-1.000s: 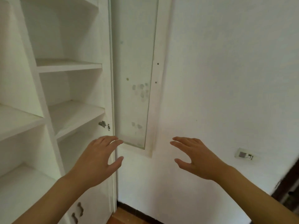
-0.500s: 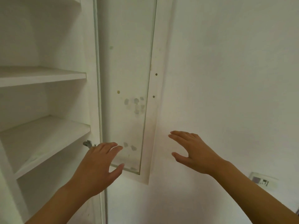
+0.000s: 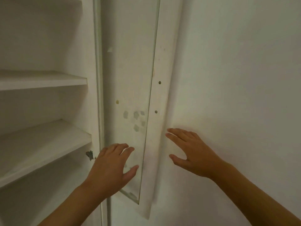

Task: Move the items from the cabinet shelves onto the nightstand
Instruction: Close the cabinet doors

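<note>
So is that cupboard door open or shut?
Open. The cabinet door is swung out toward the wall, leaving the shelves exposed beside it, with its hinge visible at the frame edge.

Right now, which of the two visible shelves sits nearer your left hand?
The lower shelf: its front corner ends just left of the left hand, by the metal hinge. The upper shelf sits well above.

Two bare hands raised before an open white cabinet and wall.

The left hand (image 3: pixel 112 167), fingers spread and relaxed, is in front of the open cabinet door (image 3: pixel 135 88), near its lower edge. The right hand (image 3: pixel 193 152), also spread, hovers before the white wall (image 3: pixel 236 79). White cabinet shelves (image 3: pixel 40 144) stand at left.
</note>
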`<state>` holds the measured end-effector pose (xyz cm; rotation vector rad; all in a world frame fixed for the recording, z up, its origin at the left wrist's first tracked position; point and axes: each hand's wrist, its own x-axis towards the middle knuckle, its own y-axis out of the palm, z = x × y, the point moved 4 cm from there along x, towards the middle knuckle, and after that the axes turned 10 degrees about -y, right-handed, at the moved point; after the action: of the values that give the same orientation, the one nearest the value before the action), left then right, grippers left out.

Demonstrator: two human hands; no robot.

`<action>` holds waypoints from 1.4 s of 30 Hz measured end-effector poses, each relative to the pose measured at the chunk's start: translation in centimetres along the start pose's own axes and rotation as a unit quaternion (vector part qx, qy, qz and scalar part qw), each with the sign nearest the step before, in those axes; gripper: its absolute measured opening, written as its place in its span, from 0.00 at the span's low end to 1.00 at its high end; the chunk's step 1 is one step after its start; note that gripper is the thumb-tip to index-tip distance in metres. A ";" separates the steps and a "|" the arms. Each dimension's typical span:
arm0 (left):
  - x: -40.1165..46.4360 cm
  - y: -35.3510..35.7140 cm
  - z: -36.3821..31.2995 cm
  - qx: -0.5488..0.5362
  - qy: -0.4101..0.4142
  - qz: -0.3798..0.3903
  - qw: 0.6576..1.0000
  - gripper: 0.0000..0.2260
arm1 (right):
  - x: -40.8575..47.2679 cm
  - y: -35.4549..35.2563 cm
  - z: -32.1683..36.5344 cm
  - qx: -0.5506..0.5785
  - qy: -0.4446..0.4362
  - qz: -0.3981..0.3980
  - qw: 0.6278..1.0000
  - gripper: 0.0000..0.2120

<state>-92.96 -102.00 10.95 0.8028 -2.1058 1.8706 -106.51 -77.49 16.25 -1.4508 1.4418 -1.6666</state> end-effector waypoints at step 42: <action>-10.3 -11.9 12.8 0.098 -0.198 -0.058 0.974 0.30 | 14.3 -0.8 19.8 0.117 -0.357 -0.155 0.914 0.30</action>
<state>-75.64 -112.29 13.76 1.4174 -2.0435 2.0095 -92.59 -97.28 20.05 -1.9313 0.6154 -1.1967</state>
